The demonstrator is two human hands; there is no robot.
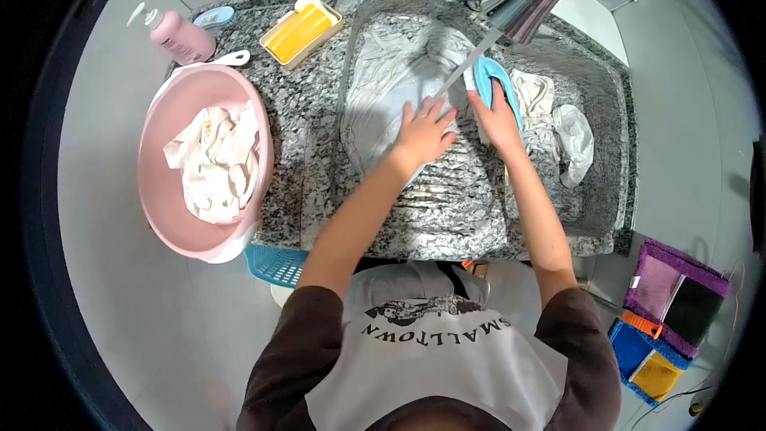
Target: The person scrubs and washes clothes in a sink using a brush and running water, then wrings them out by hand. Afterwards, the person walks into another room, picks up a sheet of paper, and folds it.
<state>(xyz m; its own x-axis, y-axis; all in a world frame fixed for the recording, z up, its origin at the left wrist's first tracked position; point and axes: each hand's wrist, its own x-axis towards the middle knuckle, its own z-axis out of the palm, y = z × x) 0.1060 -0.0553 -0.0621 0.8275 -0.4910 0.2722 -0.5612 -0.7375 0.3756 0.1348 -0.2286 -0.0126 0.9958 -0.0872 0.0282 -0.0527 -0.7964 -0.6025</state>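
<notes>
Speckled granite sink (610, 104), with a pink oval plastic basin (159, 160) of crumpled white cloth (211, 168) at left. Under running water (482, 51), a soaked white garment (383, 84) looks partly worked, left hand (425, 140) spread wide on it, right hand (499, 121) gripping a light-blue oval brush (486, 72).

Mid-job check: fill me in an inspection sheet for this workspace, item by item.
Surface: speckled stone counter; sink with a ridged section.
Job's things: wet cloth spread in the sink; blue brush; tap running; crumpled whites at the sink's right.
Clutter: pink basin holding white laundry; pink bottle; yellow block in a box.
Left hand: on the wet cloth, fingers spread.
Right hand: gripping the brush.
Cables: thin dark cord on the floor, lower right.
Surroundings: blue basket below the counter; purple-edged pad on the right.
</notes>
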